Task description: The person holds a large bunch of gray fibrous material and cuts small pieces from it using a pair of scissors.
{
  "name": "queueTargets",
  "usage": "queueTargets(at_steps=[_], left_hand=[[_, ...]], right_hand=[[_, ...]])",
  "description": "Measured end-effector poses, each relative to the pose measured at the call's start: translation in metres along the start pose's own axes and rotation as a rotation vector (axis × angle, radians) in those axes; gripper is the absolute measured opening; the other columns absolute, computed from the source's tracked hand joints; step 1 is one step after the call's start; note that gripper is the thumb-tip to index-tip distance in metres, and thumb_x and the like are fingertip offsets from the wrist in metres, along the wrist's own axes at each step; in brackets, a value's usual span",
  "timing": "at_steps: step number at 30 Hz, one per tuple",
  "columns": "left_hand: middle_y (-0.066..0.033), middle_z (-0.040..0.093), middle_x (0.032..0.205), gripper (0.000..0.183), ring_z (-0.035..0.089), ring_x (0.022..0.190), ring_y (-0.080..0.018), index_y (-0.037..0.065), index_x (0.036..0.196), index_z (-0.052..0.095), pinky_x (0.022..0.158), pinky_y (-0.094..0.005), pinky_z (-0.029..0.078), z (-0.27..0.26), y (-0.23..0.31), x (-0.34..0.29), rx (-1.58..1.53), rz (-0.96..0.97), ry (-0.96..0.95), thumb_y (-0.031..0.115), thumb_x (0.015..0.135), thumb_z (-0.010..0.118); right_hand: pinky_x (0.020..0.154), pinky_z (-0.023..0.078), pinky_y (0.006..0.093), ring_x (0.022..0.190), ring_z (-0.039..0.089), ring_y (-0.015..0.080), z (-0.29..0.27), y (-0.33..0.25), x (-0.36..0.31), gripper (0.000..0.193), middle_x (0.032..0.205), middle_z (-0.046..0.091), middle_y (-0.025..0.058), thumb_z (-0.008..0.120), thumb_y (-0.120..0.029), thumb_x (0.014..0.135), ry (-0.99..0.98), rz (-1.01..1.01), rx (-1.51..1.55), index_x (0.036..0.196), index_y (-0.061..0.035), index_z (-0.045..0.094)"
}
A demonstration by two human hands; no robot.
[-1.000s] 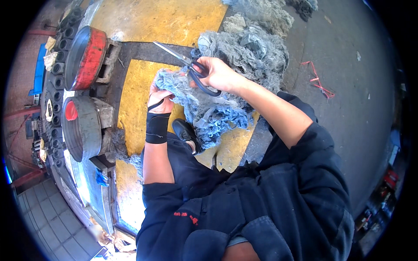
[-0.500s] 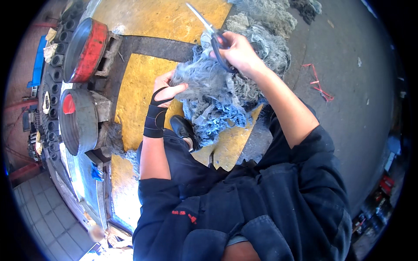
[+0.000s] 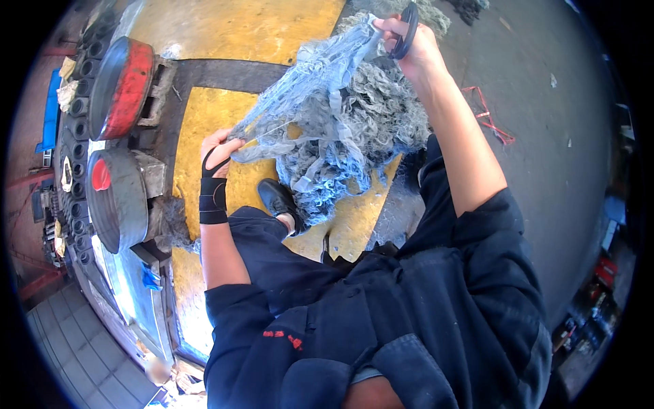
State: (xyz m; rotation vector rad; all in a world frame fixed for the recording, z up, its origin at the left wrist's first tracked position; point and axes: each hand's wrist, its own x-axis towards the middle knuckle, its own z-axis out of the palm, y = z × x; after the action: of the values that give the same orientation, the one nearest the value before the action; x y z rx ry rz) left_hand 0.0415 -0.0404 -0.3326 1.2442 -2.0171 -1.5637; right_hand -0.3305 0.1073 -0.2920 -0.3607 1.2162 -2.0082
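Your left hand (image 3: 218, 155) pinched fibre (image 3: 313, 78) at one edge | right hand (image 3: 417, 51), its top (scissors (image 3: 409, 31) too) | floor (image 3: 545, 177) stretched rightward

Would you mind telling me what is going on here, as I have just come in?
A person in dark clothing holds a thin, frayed blue-grey fabric piece stretched between both hands. The left hand, below a black wrist support, pinches one end; the right hand pinches the other while holding black-handled scissors, blades not visible. Beneath lies a tangled grey-blue fibre heap, partly over a yellow floor panel.
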Motion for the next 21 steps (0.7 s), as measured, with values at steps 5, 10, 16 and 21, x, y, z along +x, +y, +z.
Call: queueTargets(at_steps=[5, 10, 16, 21], left_hand=[[-0.0016, 0.058, 0.067, 0.022, 0.05, 0.064, -0.008, -0.003, 0.086, 0.067, 0.061, -0.0218, 0.038, -0.001, -0.008, 0.001, 0.03, -0.11, 0.025, 0.01, 0.068, 0.066], [-0.0126, 0.065, 0.085, 0.035, 0.06, 0.08, -0.0185, -0.001, 0.094, 0.066, 0.073, -0.0298, 0.044, 0.022, -0.008, 0.0, 0.233, 0.075, 0.077, 0.019, 0.065, 0.072], [-0.0088, 0.065, 0.092, 0.033, 0.06, 0.084, -0.0164, 0.003, 0.101, 0.064, 0.073, -0.0274, 0.046, 0.099, 0.047, 0.001, 0.304, 0.277, -0.049, 0.011, 0.07, 0.073], [-0.0118, 0.06, 0.103, 0.037, 0.056, 0.104, -0.0244, 0.006, 0.1, 0.063, 0.089, -0.0355, 0.045, 0.16, 0.049, -0.01, 0.603, 1.054, -0.371, 0.002, 0.064, 0.067]], right_hand=[[0.047, 0.036, 0.0178, 0.058, 0.05, 0.0062, -0.007, -0.003, 0.004, 0.033, 0.075, 0.053, 0.001, 0.078, -0.007, 0.066, -0.076, -0.04, 0.015, 0.088, -0.0007, 0.054], [0.042, 0.031, 0.0206, 0.047, 0.043, 0.0058, 0.04, -0.007, -0.023, 0.023, 0.06, 0.048, -0.0047, 0.076, -0.014, 0.072, -0.194, 0.039, -0.07, 0.076, -0.0099, 0.054], [0.049, 0.037, 0.0179, 0.056, 0.05, 0.0068, 0.045, 0.038, -0.017, 0.04, 0.073, 0.058, 0.003, 0.08, -0.009, 0.062, -0.332, 0.042, -0.121, 0.094, 0.0012, 0.058], [0.056, 0.04, 0.0229, 0.065, 0.055, 0.0107, 0.068, 0.052, -0.025, 0.05, 0.079, 0.06, 0.0047, 0.084, -0.022, 0.06, -0.389, 0.061, -0.264, 0.097, 0.0004, 0.059]])
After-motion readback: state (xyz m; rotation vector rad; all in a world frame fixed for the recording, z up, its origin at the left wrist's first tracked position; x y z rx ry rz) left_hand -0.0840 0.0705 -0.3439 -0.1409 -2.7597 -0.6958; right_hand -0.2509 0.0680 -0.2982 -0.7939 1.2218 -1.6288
